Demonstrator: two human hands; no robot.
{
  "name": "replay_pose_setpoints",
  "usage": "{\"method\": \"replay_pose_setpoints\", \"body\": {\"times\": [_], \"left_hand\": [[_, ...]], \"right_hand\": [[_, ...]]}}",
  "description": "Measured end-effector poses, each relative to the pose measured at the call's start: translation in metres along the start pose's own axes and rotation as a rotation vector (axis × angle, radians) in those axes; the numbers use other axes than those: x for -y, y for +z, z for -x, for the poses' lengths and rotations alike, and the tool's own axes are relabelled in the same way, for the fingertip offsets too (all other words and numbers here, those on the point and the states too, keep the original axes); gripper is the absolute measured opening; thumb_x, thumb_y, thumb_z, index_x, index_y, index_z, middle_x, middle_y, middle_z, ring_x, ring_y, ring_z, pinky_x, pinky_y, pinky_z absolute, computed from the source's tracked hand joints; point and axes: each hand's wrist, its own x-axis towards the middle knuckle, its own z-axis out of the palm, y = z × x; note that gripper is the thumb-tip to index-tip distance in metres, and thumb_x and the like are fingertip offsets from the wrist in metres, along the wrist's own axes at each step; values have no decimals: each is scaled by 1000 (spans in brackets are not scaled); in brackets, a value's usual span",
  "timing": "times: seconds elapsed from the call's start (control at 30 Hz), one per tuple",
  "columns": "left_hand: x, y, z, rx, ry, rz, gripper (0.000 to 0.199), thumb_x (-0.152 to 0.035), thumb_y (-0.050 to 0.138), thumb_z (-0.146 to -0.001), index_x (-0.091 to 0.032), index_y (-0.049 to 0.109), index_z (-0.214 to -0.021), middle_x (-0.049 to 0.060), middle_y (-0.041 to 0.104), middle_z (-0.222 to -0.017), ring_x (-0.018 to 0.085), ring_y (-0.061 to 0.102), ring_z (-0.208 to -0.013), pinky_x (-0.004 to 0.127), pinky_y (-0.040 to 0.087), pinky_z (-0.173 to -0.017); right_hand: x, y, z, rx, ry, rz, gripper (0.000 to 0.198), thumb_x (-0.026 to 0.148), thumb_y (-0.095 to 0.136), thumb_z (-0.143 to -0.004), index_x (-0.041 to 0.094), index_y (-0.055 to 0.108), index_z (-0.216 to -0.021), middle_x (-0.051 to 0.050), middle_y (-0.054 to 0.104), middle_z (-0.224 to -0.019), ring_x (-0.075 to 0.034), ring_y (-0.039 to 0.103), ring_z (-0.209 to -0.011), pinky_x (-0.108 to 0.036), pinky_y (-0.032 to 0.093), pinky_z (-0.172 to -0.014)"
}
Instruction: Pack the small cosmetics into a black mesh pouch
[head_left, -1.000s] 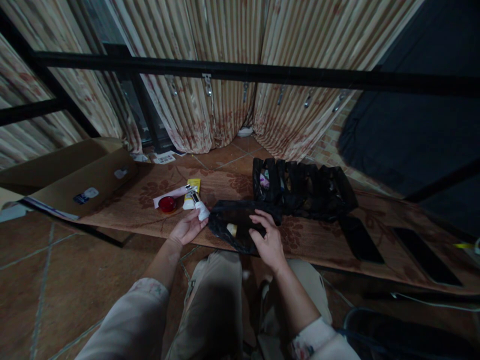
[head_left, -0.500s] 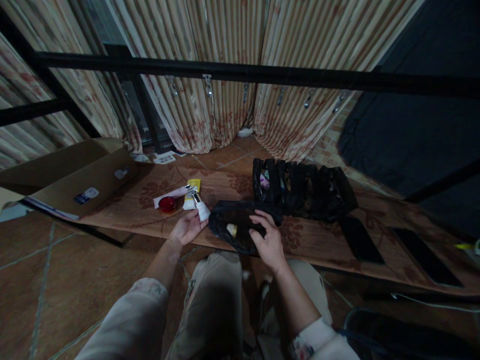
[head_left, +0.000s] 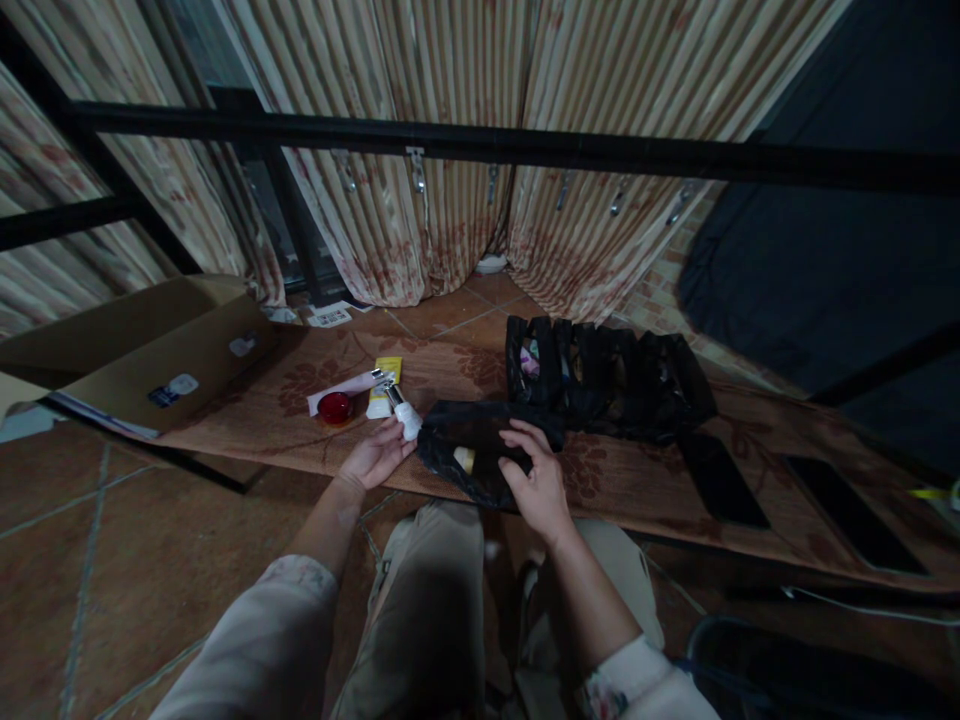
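The left hand (head_left: 373, 458) pinches a white bottle (head_left: 407, 420) beside a black bag (head_left: 484, 428); the right hand (head_left: 538, 485) spreads over the bag. Bottle-handling seems underway; moving it calls for a steady grip.

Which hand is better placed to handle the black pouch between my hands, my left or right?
Probably the right. Your right hand is at the black pouch, thumb and forefinger apart. Your left hand is beside the pouch too, but holds the white bottle.

Box (head_left: 196, 374) at left on bench (head_left: 259, 430), bottle (head_left: 408, 420) left of pouch (head_left: 484, 430), organizer (head_left: 604, 385) behind to right
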Motion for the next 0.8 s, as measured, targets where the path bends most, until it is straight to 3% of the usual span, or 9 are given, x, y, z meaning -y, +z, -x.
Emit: {"method": "replay_pose_setpoints", "body": {"times": [0.5,0.8], "left_hand": [[2,-6,2,60,37,-35,42,-11,72,-72,-19,62,-112,1,68,-87,13,63,-76,29,52,-73],[2,-5,5,70,43,-8,49,-11,71,-72,-20,60,-119,3,69,-88,14,63,-76,27,51,-72]], "right_hand": [[2,0,0,2,5,13,30,18,56,-75,23,65,-104,-7,55,-125,-21,60,-103,-40,47,-94],[3,-1,0,9,15,18,32,18,56,-75,24,65,-105,-7,55,-126,-21,62,-97,-41,48,-92]]}}
